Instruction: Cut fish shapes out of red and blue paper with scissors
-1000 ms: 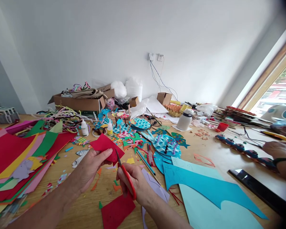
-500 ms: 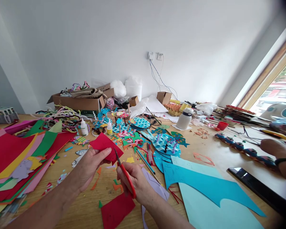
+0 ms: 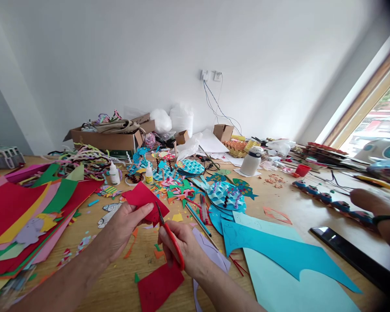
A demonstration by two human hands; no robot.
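My left hand [image 3: 127, 226] pinches a piece of red paper [image 3: 143, 196], thumb on top, raised above the table. My right hand [image 3: 181, 246] is closed around red-handled scissors [image 3: 174, 247], and their dark blades lie against the right part of that paper. Whether the blades are fully closed I cannot make out. Below my right hand a second red sheet [image 3: 159, 287] lies on the wooden table. A purple paper cutout [image 3: 211, 251] and a blue pencil [image 3: 196, 216] lie just right of that hand.
Colored sheets [image 3: 16, 212] are stacked at left. Two glue bottles [image 3: 113, 174] stand behind my left hand, near paper scraps [image 3: 182, 189]. Blue paper [image 3: 279, 247] lies at right, beside a phone [image 3: 351, 255]. Another person's hand [image 3: 365, 201] is at the right edge. A white bottle [image 3: 251, 162] stands farther back.
Almost nothing differs. The scissors and my right hand have shifted very slightly left; both hands keep their holds. The other person's hand has moved a little left.
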